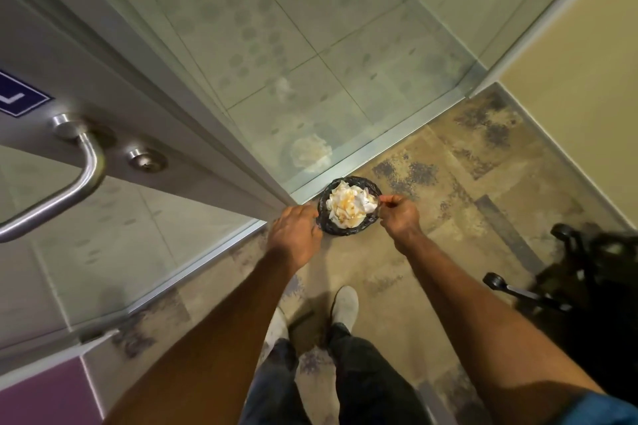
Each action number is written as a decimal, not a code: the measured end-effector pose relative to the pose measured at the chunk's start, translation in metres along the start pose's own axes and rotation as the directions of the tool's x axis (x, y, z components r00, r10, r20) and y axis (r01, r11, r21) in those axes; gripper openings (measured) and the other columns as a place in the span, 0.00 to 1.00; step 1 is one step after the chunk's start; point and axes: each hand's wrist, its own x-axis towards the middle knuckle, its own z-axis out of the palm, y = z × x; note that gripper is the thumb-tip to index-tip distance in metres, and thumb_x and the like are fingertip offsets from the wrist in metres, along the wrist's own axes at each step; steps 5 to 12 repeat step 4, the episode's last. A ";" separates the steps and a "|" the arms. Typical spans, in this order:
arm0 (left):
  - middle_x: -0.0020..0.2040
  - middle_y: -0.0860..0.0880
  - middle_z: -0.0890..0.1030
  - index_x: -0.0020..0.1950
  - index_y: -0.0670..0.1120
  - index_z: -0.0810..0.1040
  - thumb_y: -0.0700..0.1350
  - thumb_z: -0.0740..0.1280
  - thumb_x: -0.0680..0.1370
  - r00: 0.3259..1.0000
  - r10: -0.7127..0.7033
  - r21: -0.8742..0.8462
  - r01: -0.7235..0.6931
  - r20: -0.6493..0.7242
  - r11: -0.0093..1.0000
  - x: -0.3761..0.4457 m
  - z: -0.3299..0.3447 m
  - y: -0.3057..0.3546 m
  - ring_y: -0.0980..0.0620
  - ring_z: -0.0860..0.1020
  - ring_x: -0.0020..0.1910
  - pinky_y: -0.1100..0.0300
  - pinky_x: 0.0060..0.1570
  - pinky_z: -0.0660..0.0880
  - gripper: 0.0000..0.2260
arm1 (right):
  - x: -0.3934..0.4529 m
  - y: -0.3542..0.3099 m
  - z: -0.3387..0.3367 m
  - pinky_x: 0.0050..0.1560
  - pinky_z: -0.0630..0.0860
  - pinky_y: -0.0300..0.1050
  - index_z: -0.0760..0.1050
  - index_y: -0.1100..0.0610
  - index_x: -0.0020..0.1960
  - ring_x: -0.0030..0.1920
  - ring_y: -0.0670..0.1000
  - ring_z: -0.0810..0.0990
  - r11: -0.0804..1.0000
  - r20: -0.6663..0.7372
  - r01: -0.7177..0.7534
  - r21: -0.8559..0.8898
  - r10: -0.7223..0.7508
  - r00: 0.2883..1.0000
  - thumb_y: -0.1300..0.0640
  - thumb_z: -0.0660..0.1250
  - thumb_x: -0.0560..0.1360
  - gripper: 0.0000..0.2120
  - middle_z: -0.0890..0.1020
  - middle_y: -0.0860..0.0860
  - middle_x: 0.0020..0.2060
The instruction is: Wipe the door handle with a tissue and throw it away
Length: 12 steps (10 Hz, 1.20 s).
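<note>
Door handle (74, 179): steel bar on the glass door, far left, untouched.
Left hand (295, 235): fingers curled onto the bin's left rim.
Bin (322, 224): black-lined, on the floor by the door frame.
Tissue (350, 205): crumpled, stained, heaped inside the bin.
Right hand (400, 214): pinching the liner at the right rim.

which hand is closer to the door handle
Left. The left hand is at the bin's door-side rim, nearer the door handle; the right hand is at the far rim.
</note>
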 end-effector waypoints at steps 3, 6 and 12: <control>0.75 0.48 0.75 0.76 0.50 0.73 0.46 0.63 0.86 0.999 -0.044 -0.028 0.044 -0.009 0.999 -0.011 0.010 -0.006 0.46 0.70 0.75 0.50 0.77 0.67 0.17 | -0.011 0.017 0.005 0.41 0.73 0.35 0.82 0.58 0.56 0.50 0.53 0.81 0.977 0.031 0.097 -0.191 -0.092 0.995 0.66 0.63 0.82 0.10 0.83 0.54 0.51; 0.75 0.48 0.74 0.76 0.50 0.72 0.47 0.64 0.86 0.997 -0.064 -0.033 0.063 -0.033 0.997 -0.015 0.008 -0.006 0.46 0.70 0.75 0.50 0.78 0.66 0.18 | -0.020 0.018 0.005 0.51 0.74 0.40 0.82 0.61 0.58 0.53 0.54 0.81 0.965 0.057 0.120 -0.234 -0.110 0.992 0.65 0.64 0.82 0.10 0.85 0.57 0.54; 0.75 0.48 0.74 0.76 0.50 0.72 0.47 0.64 0.86 0.997 -0.064 -0.033 0.063 -0.033 0.997 -0.015 0.008 -0.006 0.46 0.70 0.75 0.50 0.78 0.66 0.18 | -0.020 0.018 0.005 0.51 0.74 0.40 0.82 0.61 0.58 0.53 0.54 0.81 0.965 0.057 0.120 -0.234 -0.110 0.992 0.65 0.64 0.82 0.10 0.85 0.57 0.54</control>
